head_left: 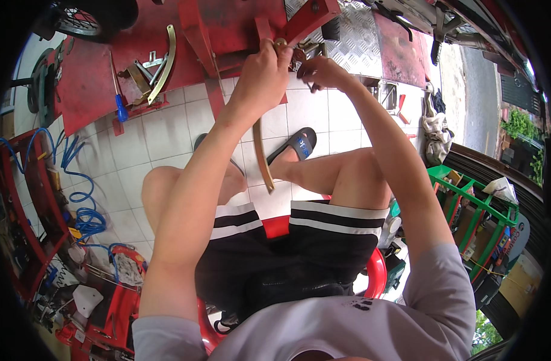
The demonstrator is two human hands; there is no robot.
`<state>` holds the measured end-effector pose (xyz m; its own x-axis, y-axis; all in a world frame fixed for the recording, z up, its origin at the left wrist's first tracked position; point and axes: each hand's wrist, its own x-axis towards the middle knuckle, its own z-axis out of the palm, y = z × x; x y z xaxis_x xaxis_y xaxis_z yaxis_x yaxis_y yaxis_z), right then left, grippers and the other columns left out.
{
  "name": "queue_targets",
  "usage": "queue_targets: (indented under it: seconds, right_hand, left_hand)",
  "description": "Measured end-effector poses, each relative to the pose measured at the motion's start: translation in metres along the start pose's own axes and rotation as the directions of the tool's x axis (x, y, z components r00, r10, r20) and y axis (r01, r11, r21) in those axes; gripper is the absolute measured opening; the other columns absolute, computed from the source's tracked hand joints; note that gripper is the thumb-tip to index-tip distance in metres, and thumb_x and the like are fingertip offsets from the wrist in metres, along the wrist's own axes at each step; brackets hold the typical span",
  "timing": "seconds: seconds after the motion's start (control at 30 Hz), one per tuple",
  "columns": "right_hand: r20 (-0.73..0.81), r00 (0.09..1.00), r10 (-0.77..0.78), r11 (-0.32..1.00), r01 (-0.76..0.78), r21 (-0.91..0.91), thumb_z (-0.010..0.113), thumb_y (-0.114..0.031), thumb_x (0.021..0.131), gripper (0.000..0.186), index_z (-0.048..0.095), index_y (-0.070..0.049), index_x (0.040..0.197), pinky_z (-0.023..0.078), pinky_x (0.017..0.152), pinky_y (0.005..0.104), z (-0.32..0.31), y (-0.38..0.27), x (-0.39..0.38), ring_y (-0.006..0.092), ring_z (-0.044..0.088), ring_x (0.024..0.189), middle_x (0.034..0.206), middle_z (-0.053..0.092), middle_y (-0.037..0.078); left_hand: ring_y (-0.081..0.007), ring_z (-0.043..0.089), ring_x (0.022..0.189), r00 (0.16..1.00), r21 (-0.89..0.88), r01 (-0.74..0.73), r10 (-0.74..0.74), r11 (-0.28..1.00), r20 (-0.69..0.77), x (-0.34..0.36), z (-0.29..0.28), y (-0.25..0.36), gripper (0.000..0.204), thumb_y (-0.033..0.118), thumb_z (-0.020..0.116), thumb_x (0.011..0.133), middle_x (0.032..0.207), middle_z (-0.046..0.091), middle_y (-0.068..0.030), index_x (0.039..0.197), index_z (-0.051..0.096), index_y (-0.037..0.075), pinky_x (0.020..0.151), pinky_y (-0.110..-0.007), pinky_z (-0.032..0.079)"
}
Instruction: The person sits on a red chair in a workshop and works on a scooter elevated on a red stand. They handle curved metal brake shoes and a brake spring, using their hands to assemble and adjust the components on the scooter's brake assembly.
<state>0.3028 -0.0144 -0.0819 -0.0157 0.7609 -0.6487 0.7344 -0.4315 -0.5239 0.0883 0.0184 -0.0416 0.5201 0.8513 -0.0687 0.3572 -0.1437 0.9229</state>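
My left hand (264, 73) is closed around the upper part of a long, curved, brass-coloured metal strip (259, 147), which hangs down between my knees. Close to its right, my right hand (325, 73) has its fingers curled by a small round brownish metal piece (297, 58) at the bench edge. Something small and dark shows at those right fingertips, but I cannot make out what it is. A similar curved strip (165, 66) lies on the red bench (89, 75) to the left, beside a blue-handled screwdriver (120, 107) and some metal brackets (148, 69).
Red metal posts (198, 36) rise from the bench in front of me. A coiled blue hose (89, 219) lies on the tiled floor at left. A green rack (474, 204) stands at right, and red parts and tools (110, 301) lie at lower left.
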Motion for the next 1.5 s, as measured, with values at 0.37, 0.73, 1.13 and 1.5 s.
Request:
queue_targets:
  seconds: [0.37,0.73,1.13,1.5]
  right_hand:
    - [-0.710,0.671,-0.213,0.906,0.408,0.113,0.066,-0.002,0.083,0.016,0.070,-0.002,0.099,0.052,0.067,0.0262,0.019,-0.098,-0.074,0.0095,0.067,0.076,0.086,0.072,0.008]
    - [-0.718,0.688,-0.102,0.654,0.591,0.473,0.068,0.001,0.079,0.015,0.071,-0.002,0.093,0.056,0.069,0.0251,0.027,-0.083,-0.049,0.0129,0.070,0.075,0.082,0.073,0.009]
    - [-0.744,0.628,-0.227,0.815,0.541,0.208,0.071,-0.002,0.075,0.015,0.074,-0.005,0.089,0.056,0.068,0.0268,0.033,-0.091,-0.049,0.0178,0.071,0.073,0.081,0.073,0.008]
    - [-0.711,0.691,-0.132,0.842,0.457,0.288,0.072,-0.007,0.077,0.018,0.072,-0.001,0.094,0.056,0.070,0.0287,0.042,-0.094,-0.038,0.0188,0.072,0.074,0.084,0.073,0.012]
  left_hand:
    - [-0.0098,0.043,0.058,0.885,-0.613,0.453,-0.410,0.647,0.222,-0.005,0.004,0.009,0.035,0.043,0.039,0.102,0.071,0.044,0.0009,0.099,0.047,0.009,0.046,-0.025,0.035]
    - [-0.0073,0.024,0.043,0.719,-0.725,0.674,-0.353,0.143,0.599,-0.005,0.001,0.010,0.051,0.053,0.016,0.101,0.060,0.032,0.0014,0.092,0.041,0.010,0.040,-0.023,0.019]
    - [-0.0090,0.030,0.048,0.716,-0.747,0.655,-0.409,0.116,0.565,-0.006,-0.004,0.010,0.031,0.028,0.030,0.096,0.064,0.038,-0.0002,0.080,0.048,0.008,0.041,-0.024,0.021]
    - [-0.0109,0.036,0.053,0.767,-0.832,0.549,-0.444,0.079,0.464,-0.009,-0.005,0.008,0.024,0.027,0.039,0.097,0.068,0.044,0.0005,0.083,0.049,0.009,0.046,-0.025,0.026]
